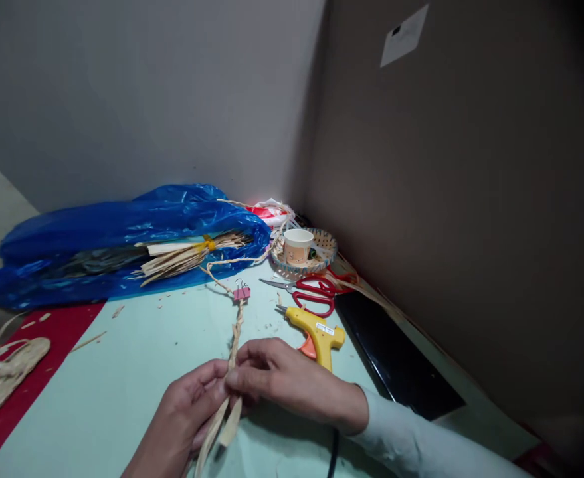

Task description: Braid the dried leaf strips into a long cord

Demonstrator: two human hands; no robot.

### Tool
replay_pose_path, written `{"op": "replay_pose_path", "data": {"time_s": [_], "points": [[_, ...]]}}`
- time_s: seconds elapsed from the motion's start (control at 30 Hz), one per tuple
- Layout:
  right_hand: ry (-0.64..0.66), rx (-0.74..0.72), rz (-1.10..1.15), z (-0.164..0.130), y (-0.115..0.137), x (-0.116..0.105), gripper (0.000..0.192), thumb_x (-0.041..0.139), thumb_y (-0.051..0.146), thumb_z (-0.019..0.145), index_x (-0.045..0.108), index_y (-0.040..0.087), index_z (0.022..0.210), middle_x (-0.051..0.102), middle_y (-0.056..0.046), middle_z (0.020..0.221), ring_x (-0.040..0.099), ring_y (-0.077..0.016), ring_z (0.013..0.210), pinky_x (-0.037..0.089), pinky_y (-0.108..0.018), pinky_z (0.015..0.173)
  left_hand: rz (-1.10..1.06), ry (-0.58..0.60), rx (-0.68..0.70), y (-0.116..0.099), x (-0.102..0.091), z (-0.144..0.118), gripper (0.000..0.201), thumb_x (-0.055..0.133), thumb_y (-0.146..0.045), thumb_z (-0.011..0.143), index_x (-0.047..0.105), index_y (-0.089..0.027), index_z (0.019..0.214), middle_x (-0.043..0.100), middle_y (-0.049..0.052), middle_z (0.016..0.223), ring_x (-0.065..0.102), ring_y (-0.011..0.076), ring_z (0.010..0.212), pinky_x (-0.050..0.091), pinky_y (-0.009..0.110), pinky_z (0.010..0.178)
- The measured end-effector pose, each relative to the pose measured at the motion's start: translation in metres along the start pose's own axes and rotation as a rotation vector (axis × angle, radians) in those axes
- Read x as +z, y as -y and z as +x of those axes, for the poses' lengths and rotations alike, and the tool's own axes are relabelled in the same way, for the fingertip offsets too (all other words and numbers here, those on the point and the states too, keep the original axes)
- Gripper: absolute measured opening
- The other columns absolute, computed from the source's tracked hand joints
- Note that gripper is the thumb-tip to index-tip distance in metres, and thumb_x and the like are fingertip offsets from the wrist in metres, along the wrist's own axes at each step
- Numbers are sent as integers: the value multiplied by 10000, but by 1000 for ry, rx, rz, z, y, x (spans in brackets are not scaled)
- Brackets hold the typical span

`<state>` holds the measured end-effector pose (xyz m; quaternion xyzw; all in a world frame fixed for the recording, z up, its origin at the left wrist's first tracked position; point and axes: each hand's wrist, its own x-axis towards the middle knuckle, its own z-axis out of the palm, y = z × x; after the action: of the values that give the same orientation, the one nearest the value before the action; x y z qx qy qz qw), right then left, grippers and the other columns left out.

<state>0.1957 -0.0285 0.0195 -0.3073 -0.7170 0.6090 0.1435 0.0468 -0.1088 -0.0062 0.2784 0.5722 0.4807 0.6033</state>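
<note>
Your left hand [185, 408] and your right hand [272, 378] meet over the pale green tabletop [122, 392], and both pinch the tan braided straw strip [232, 345] where its plait ends. Your right fingertips [234, 380] press together on the strip from the right, and your left fingers close on it from the left. Below your hands, 2 loose flat strands [222, 428] hang toward you. Beyond your fingers the braid runs away across the tabletop to a small pink binder clip [242, 293] clamped on its far end.

Just past your right hand lies a yellow glue gun with an orange trigger [316, 335], and farther on, red-handled scissors [311, 295]. Beyond those sits a shallow woven basket [324, 245] holding a paper cup [297, 245]. Well ahead of your left hand, a blue plastic bag [112, 239] holds a bundle of dried straw tied with a yellow band [192, 255]. Far to your left, a woven straw piece [2, 378] rests on a red mat [47, 345].
</note>
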Motion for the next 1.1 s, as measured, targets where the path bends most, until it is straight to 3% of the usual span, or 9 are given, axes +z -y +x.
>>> {"op": "replay_pose_path", "data": {"time_s": [0.17,0.33,0.4,0.6,0.77,0.9,0.97,1.1], "points": [[35,-67,-104,-1,-4,-1,132,596,301,857,621,174,828,645,10,730,595,-142,722,406,-210,634,-13,38,48,4,3,-3,326,775,-422,685,624,-191,859,611,-34,571,471,88,462,256,157,404],[310,-20,67,2,-5,-13,104,494,234,901,578,177,877,613,4,755,598,-115,655,400,-195,590,20,44,121,7,8,-6,356,727,-449,731,526,-237,935,602,-57,569,460,84,442,210,163,381],[349,-33,82,1,-3,-14,135,433,165,897,545,170,822,592,3,750,583,-103,642,407,-194,601,27,36,140,6,7,-6,363,731,-435,729,494,-244,926,594,-64,568,460,79,454,187,154,377],[32,-69,-268,-4,0,0,92,477,118,779,489,186,719,561,22,713,501,-119,652,373,-212,583,118,108,119,8,0,-3,380,688,-463,759,400,-257,898,609,-77,543,282,28,340,142,140,352],[-38,-117,-107,-5,-7,10,148,510,225,840,504,182,699,604,18,661,541,-131,697,392,-225,651,173,85,149,3,-1,-4,338,667,-466,773,438,-242,880,634,-60,595,318,26,332,175,137,353],[-154,-67,55,-4,-7,15,143,554,169,798,511,167,662,480,56,568,401,-88,557,299,-196,525,370,91,203,-7,-6,-2,274,611,-457,806,527,-202,755,525,-87,475,308,38,303,207,164,357],[-200,-52,111,-4,-6,18,161,577,173,783,499,166,642,419,69,541,338,-80,523,253,-197,484,515,23,246,-12,-8,-4,278,583,-433,824,578,-189,692,475,-87,443,366,65,347,275,181,407],[-289,-57,8,-7,-7,24,197,568,195,792,495,166,611,444,58,523,378,-85,508,271,-204,475,801,-103,352,-18,-8,-14,278,533,-403,844,645,-208,681,658,-14,632,611,174,642,422,221,581]]}}
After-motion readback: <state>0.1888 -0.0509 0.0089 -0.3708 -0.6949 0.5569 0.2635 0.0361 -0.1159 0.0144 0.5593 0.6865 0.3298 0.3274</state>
